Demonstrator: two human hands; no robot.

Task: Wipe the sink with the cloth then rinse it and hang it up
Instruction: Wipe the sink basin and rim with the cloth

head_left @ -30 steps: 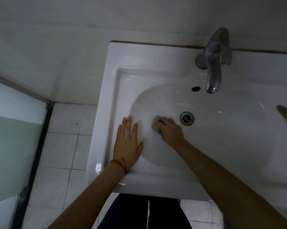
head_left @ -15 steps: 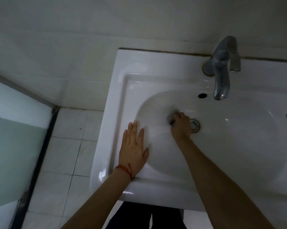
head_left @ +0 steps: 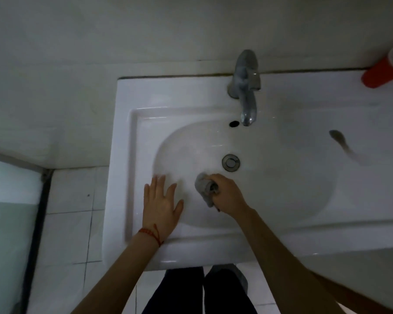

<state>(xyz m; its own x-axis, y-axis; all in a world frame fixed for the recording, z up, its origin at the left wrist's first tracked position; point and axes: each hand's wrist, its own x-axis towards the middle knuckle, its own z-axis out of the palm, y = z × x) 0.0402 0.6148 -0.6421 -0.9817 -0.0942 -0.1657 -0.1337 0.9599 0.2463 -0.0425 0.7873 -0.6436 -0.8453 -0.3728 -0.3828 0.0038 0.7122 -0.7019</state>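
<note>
A white ceramic sink (head_left: pixel 145 103) fills the middle of the view, with a round metal drain (head_left: pixel 230 162) in its basin. My right hand (head_left: pixel 227 194) grips a bunched grey cloth (head_left: pixel 203 186) and presses it against the basin floor just below and left of the drain. My left hand (head_left: pixel 160 207) lies flat with fingers spread on the basin's left slope, a red string around its wrist. A grey metal faucet (head_left: pixel 246 87) stands at the back rim with its spout over the basin; no water is seen running.
A red cup (head_left: pixel 382 72) lies on the sink's back right corner. A dark grey smear (head_left: pixel 340 141) marks the sink surface at right. White floor tiles (head_left: pixel 71 214) and a glass partition (head_left: pixel 7 223) are to the left. My legs stand below the sink's front edge.
My right hand has drawn the cloth back from beside the drain toward the front of the basin. The left hand stays flat on the left slope. The view has shifted right, showing the red cup.
</note>
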